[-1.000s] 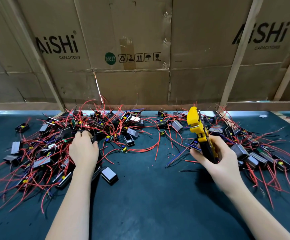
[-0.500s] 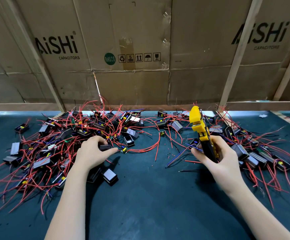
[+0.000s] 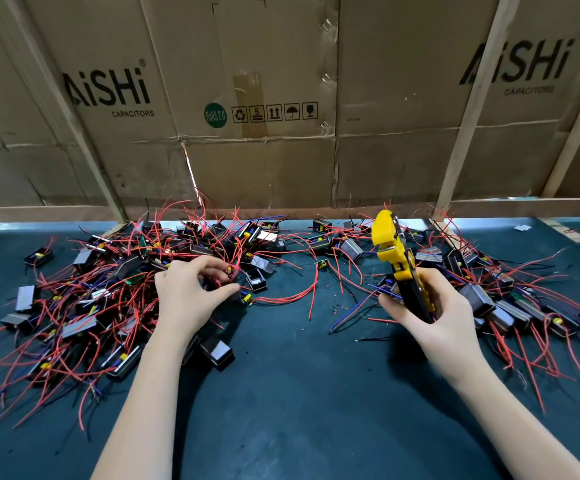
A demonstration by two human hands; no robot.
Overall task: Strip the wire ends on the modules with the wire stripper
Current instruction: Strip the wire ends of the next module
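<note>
My right hand (image 3: 434,310) grips the yellow-and-black wire stripper (image 3: 397,258) by its handles, head pointing up and away. My left hand (image 3: 188,292) reaches into the left pile of small black modules (image 3: 119,271) with red wires; its fingers are curled and the fingertips pinch a small module with red wires (image 3: 229,271) at the pile's right edge. A second heap of modules (image 3: 489,299) lies to the right, behind and beside my right hand. One loose module (image 3: 219,351) sits just right of my left forearm.
The work surface is a dark green mat (image 3: 299,393). Long red wires (image 3: 292,296) trail between the two heaps. A cardboard wall (image 3: 264,150) with wooden battens (image 3: 468,109) closes off the back edge.
My left hand has moved right and forward from the middle of the left pile to its right edge and closed its fingertips on a module. My right hand and the stripper have barely moved.
</note>
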